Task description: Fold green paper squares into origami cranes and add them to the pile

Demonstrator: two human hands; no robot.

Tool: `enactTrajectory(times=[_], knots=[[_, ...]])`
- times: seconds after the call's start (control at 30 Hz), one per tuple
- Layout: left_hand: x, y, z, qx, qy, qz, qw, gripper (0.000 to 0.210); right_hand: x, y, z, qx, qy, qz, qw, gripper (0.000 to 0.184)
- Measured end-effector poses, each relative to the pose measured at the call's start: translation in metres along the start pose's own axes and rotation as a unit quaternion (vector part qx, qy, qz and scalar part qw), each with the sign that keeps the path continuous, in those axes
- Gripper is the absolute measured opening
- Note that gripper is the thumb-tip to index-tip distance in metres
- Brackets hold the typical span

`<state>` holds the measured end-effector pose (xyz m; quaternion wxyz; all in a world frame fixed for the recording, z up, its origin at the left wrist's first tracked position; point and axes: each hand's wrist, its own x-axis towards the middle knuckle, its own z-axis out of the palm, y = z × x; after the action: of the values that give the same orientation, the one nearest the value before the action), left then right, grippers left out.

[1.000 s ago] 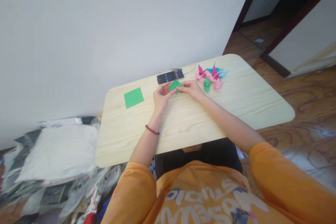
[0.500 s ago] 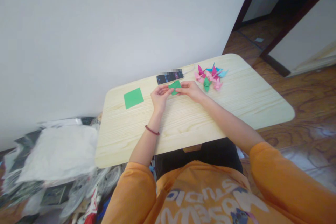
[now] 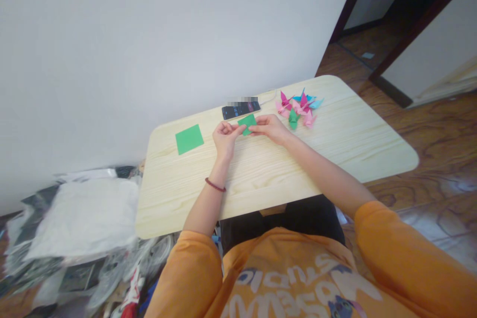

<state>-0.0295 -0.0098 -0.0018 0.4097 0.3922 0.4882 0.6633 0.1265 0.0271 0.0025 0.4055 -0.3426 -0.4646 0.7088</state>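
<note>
Over the middle of the table, a small folded piece of green origami paper (image 3: 247,123) is held between my two hands. My left hand (image 3: 225,138) pinches its left edge between thumb and fingers, the other fingers curled. On the opposite edge, my right hand (image 3: 272,128) grips it with the thumb in front and the fingers behind. A flat green paper square (image 3: 189,139) lies to the left of my hands. To the right sits a cluster of several folded paper cranes in pink, magenta and blue, with a green paper crane (image 3: 293,118) at its front.
Behind my hands a phone (image 3: 241,109) with a lit screen and a white cable lies near the wall. The pale wooden table (image 3: 261,184) has rounded corners. Left of it, a white bag (image 3: 85,218) and plastic wrappings are piled. A doorway stands at right.
My left hand has shifted very slightly left, and its fingers are more curled at the paper's edge. The green paper is tilted a little differently. My right hand has barely moved.
</note>
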Motion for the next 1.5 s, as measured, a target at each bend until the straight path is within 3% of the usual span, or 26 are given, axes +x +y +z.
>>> enactTrajectory(times=[0.33, 0.6, 1.07, 1.5], knots=[[-0.0023, -0.0029, 0.0014, 0.025, -0.002, 0.022, 0.999, 0.022, 0.0005, 0.001, 0.0001, -0.027, 0.02, -0.009, 0.999, 0.036], [-0.0016, -0.0029, -0.0025, 0.057, -0.078, 0.011, 0.995, 0.037, 0.0021, 0.0014, -0.0016, -0.026, 0.074, -0.024, 0.997, 0.041], [-0.005, 0.0012, -0.0011, 0.087, -0.104, 0.047, 0.99, 0.036, 0.0006, 0.0004, 0.0011, -0.039, 0.051, -0.023, 0.998, 0.037], [-0.0056, 0.0024, 0.0026, 0.095, -0.129, 0.023, 0.987, 0.036, 0.009, 0.0014, -0.0056, 0.045, 0.14, -0.056, 0.988, 0.025]])
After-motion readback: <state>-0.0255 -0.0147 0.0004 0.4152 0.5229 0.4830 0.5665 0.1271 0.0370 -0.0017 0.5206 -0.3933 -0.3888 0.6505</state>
